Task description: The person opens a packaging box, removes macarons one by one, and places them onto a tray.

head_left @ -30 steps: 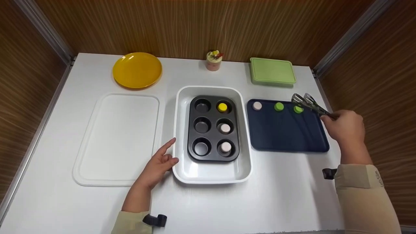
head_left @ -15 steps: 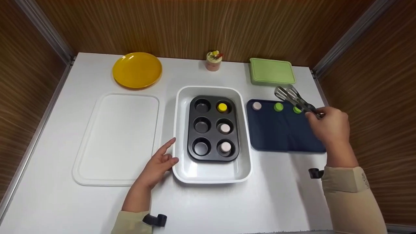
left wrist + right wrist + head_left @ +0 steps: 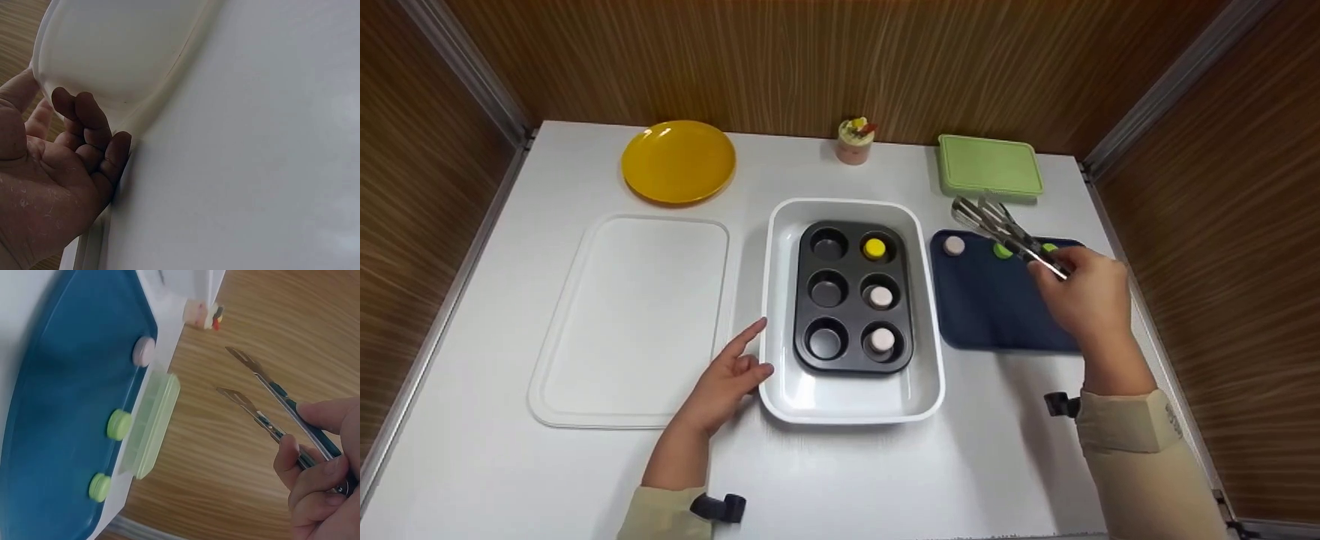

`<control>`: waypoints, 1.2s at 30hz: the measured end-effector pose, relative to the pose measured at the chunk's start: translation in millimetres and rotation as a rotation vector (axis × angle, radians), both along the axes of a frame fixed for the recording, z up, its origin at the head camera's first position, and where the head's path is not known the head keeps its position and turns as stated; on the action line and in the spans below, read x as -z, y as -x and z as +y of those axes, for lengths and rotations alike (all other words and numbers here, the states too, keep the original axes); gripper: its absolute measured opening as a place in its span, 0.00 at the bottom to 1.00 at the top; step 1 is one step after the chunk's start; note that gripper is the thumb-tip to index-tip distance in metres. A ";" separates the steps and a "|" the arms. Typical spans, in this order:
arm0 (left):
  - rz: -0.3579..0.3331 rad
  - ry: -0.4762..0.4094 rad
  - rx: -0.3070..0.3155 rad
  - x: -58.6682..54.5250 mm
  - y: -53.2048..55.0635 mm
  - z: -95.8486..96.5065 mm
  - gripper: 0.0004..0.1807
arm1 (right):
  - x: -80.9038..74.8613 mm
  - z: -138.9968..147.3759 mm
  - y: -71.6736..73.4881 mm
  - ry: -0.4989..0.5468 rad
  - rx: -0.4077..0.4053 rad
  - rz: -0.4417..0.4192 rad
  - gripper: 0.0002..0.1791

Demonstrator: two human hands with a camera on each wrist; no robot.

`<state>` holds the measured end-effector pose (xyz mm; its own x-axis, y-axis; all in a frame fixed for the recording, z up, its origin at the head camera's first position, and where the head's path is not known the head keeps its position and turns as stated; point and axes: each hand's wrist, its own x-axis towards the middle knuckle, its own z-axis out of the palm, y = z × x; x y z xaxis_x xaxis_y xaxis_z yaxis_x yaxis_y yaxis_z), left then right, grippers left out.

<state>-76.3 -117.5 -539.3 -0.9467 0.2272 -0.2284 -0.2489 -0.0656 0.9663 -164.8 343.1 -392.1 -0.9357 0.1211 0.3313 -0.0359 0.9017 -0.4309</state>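
Note:
My right hand [image 3: 1086, 296] grips slotted metal tongs [image 3: 1014, 240] above the navy tray [image 3: 990, 319]. In the right wrist view their tips stand apart with nothing between. On the tray's far edge lie a pale pink macaron [image 3: 953, 246] and two green macarons [image 3: 118, 424], partly covered by tongs and hand in the head view. My left hand [image 3: 727, 382] touches the left side of the white basin [image 3: 936, 367] with index finger and thumb, other fingers loosely bent. In the basin, a dark muffin tin [image 3: 853, 315] holds a yellow macaron [image 3: 874, 248] and two pale pink macarons [image 3: 880, 298] in its right column.
A white lid-like tray [image 3: 637, 322] lies left of the basin. Along the back stand a yellow plate [image 3: 679, 161], a small dessert cup [image 3: 853, 150] and a green lidded box [image 3: 990, 166]. Wood-grain panels [image 3: 780, 67] enclose the back and sides.
My right hand has carried the tongs leftward across the far side of the navy tray, from the right green macaron toward the pale pink one. The left hand stays put.

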 end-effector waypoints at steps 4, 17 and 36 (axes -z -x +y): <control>0.003 -0.006 0.007 0.5 0.2 0.1 0.41 | 0.4 -8.3 -8.7 -0.005 -0.034 0.033 0.15; 0.006 -0.014 0.011 0.8 -0.3 -0.2 0.41 | 4.8 -28.0 -43.3 -0.035 -0.168 0.084 0.13; 0.010 -0.013 0.007 2.0 0.2 -0.1 0.41 | 18.8 -39.6 -82.9 -0.009 -0.289 0.040 0.09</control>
